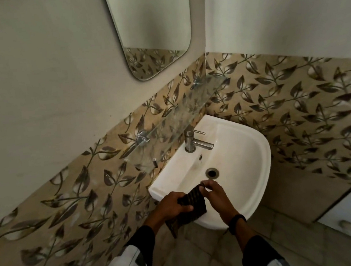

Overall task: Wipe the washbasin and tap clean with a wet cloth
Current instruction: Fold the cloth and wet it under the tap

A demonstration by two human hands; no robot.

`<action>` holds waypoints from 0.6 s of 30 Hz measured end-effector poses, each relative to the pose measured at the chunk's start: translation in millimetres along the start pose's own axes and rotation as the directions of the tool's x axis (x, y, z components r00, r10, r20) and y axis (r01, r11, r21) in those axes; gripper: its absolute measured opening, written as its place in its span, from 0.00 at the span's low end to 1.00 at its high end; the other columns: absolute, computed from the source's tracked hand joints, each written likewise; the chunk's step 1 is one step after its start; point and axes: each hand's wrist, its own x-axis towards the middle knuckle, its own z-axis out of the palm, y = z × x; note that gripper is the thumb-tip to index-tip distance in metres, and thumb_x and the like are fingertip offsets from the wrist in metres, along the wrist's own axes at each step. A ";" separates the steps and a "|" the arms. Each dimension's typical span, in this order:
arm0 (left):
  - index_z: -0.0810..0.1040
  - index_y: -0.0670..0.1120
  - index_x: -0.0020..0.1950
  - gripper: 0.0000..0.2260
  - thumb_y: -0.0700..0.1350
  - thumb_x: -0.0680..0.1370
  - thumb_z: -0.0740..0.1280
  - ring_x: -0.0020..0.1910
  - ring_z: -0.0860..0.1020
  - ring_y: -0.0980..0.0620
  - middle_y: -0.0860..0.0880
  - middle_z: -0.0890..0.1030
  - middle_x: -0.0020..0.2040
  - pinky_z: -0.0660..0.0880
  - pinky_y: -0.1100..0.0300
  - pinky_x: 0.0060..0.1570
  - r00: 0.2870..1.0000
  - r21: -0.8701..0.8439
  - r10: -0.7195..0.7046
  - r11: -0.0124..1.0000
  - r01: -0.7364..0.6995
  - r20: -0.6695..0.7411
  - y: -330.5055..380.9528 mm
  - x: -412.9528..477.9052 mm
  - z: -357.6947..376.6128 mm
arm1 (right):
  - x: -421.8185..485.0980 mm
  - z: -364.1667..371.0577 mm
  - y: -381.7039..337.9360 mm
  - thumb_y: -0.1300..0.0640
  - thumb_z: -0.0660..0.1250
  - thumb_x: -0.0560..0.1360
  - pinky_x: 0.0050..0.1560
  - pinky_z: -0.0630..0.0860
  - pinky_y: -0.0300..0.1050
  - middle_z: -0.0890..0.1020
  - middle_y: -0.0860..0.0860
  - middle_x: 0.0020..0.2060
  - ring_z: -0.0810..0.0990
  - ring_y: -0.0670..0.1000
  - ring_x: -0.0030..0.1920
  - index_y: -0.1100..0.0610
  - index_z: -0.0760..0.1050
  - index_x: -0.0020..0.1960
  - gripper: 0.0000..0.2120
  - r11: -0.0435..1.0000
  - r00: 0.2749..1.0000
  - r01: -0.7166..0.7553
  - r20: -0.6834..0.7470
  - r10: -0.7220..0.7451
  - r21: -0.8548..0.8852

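A leaf-patterned tile band (71,188) runs along the lower walls of a plain-walled corner, under a mirror (153,26) and a glass shelf (175,119). The white washbasin (248,164) juts from the left wall toward the near right, with its chrome tap (193,140) pointing its spout right, over the bowl and drain (212,173). At the basin's near rim, the left hand (171,207) grips a dark checked cloth (192,205) in a closed fist. The cloth stretches right and away to the right hand (215,194), which pinches its far corner.
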 end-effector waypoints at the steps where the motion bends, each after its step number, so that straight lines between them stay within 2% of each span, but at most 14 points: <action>1: 0.80 0.44 0.52 0.09 0.46 0.75 0.74 0.56 0.80 0.45 0.43 0.83 0.54 0.74 0.55 0.54 1.000 0.050 0.003 0.999 -0.002 -0.023 2.1 3.3 -2.0 | 3.2 -0.5 0.9 0.61 0.65 0.79 0.54 0.76 0.41 0.81 0.52 0.50 0.78 0.48 0.53 0.63 0.77 0.54 0.06 1.000 1.000 0.018 0.011 -0.018 -0.006; 2: 0.80 0.44 0.52 0.07 0.44 0.76 0.72 0.56 0.80 0.44 0.43 0.83 0.54 0.74 0.56 0.53 0.998 0.090 0.005 0.996 0.000 -0.058 3.5 7.0 -3.4 | 7.5 -1.3 2.6 0.61 0.65 0.80 0.50 0.76 0.36 0.81 0.52 0.47 0.78 0.48 0.50 0.63 0.76 0.53 0.06 0.999 0.999 0.039 0.021 -0.039 -0.010; 4: 0.82 0.43 0.51 0.05 0.41 0.76 0.70 0.56 0.80 0.42 0.43 0.84 0.52 0.75 0.53 0.56 0.987 0.140 0.012 0.990 0.012 -0.162 4.9 13.2 -4.7 | 16.8 -2.8 4.3 0.60 0.65 0.80 0.44 0.75 0.35 0.79 0.52 0.41 0.78 0.49 0.45 0.62 0.74 0.48 0.05 0.995 0.996 0.086 0.014 -0.085 -0.042; 6: 0.84 0.44 0.51 0.07 0.40 0.75 0.70 0.55 0.80 0.42 0.43 0.85 0.50 0.75 0.50 0.58 0.956 0.180 0.036 0.984 0.018 -0.291 4.0 18.2 -5.7 | 24.0 -1.4 3.5 0.59 0.66 0.79 0.44 0.74 0.35 0.79 0.50 0.40 0.79 0.47 0.43 0.57 0.73 0.45 0.05 0.990 0.992 0.123 0.001 -0.124 -0.069; 8: 0.86 0.45 0.53 0.08 0.40 0.75 0.71 0.56 0.78 0.43 0.43 0.83 0.52 0.72 0.50 0.60 0.916 0.196 0.045 0.980 0.037 -0.398 1.9 27.8 -3.1 | 30.2 0.5 2.8 0.56 0.66 0.79 0.43 0.74 0.30 0.81 0.46 0.41 0.80 0.41 0.43 0.48 0.71 0.45 0.06 0.984 0.989 0.146 -0.014 -0.149 -0.104; 9: 0.86 0.46 0.54 0.09 0.40 0.75 0.72 0.57 0.77 0.43 0.43 0.81 0.55 0.72 0.50 0.61 0.893 0.140 -0.008 0.987 0.079 -0.449 2.8 32.9 0.5 | 32.3 1.4 2.6 0.55 0.65 0.80 0.43 0.74 0.28 0.81 0.43 0.43 0.80 0.38 0.44 0.46 0.71 0.46 0.06 0.980 0.988 0.152 -0.021 -0.155 -0.126; 10: 0.85 0.45 0.55 0.09 0.40 0.76 0.72 0.57 0.76 0.43 0.42 0.79 0.57 0.73 0.51 0.60 0.864 0.001 -0.113 0.992 0.130 -0.492 5.5 36.4 5.6 | 33.8 2.2 2.7 0.53 0.65 0.80 0.42 0.74 0.27 0.81 0.41 0.43 0.80 0.36 0.45 0.44 0.70 0.47 0.06 0.976 0.986 0.160 -0.022 -0.165 -0.145; 11: 0.85 0.45 0.54 0.07 0.39 0.76 0.71 0.54 0.77 0.44 0.42 0.79 0.57 0.75 0.53 0.55 0.826 -0.217 -0.248 0.964 0.157 -0.506 10.0 38.5 10.3 | 33.5 3.5 1.8 0.52 0.64 0.80 0.42 0.73 0.26 0.80 0.38 0.43 0.79 0.34 0.46 0.42 0.70 0.48 0.06 0.970 0.983 0.178 -0.014 -0.182 -0.167; 12: 0.84 0.44 0.51 0.05 0.39 0.77 0.69 0.48 0.79 0.45 0.41 0.81 0.55 0.77 0.56 0.47 0.801 -0.465 -0.381 0.873 0.146 -0.462 14.9 40.4 15.2 | 34.0 3.1 0.9 0.52 0.64 0.80 0.43 0.73 0.24 0.80 0.35 0.44 0.79 0.33 0.47 0.42 0.70 0.49 0.05 0.960 0.978 0.206 0.001 -0.210 -0.191; 13: 0.82 0.44 0.49 0.04 0.40 0.78 0.68 0.43 0.80 0.46 0.40 0.82 0.51 0.77 0.58 0.40 0.798 -0.691 -0.489 0.711 0.131 -0.352 19.6 41.9 19.2 | 34.4 2.3 -0.9 0.52 0.63 0.80 0.44 0.72 0.24 0.79 0.33 0.44 0.79 0.33 0.47 0.41 0.70 0.50 0.05 0.944 0.970 0.240 0.028 -0.240 -0.226; 14: 0.81 0.44 0.50 0.05 0.43 0.78 0.67 0.43 0.81 0.44 0.40 0.83 0.49 0.79 0.58 0.37 0.810 -0.862 -0.553 0.491 0.126 -0.196 23.0 43.1 22.4 | 34.4 1.5 -3.1 0.51 0.63 0.80 0.45 0.73 0.24 0.79 0.33 0.44 0.79 0.35 0.47 0.41 0.70 0.51 0.05 0.927 0.962 0.274 0.066 -0.266 -0.257; 16: 0.79 0.40 0.54 0.16 0.53 0.80 0.67 0.49 0.83 0.36 0.37 0.82 0.50 0.82 0.47 0.42 0.846 -0.988 -0.528 0.082 0.133 0.071 24.3 47.2 25.1 | 33.0 -0.7 -5.5 0.51 0.62 0.80 0.47 0.73 0.26 0.79 0.34 0.44 0.80 0.37 0.47 0.42 0.71 0.52 0.03 0.898 0.943 0.331 0.135 -0.304 -0.289; 17: 0.78 0.38 0.56 0.20 0.56 0.79 0.68 0.50 0.83 0.34 0.35 0.82 0.52 0.81 0.41 0.45 0.866 -0.991 -0.483 -0.042 0.129 0.133 24.1 49.3 25.6 | 32.5 -1.4 -5.3 0.52 0.62 0.80 0.47 0.74 0.27 0.79 0.35 0.45 0.80 0.37 0.48 0.43 0.71 0.52 0.03 0.887 0.933 0.357 0.159 -0.323 -0.295; 18: 0.77 0.37 0.57 0.21 0.55 0.79 0.69 0.50 0.83 0.33 0.35 0.81 0.52 0.81 0.39 0.48 0.880 -0.989 -0.453 -0.090 0.114 0.143 25.9 51.9 25.3 | 31.6 -2.4 -4.8 0.52 0.63 0.80 0.47 0.74 0.27 0.80 0.36 0.45 0.80 0.37 0.48 0.44 0.72 0.52 0.03 0.872 0.921 0.386 0.176 -0.347 -0.301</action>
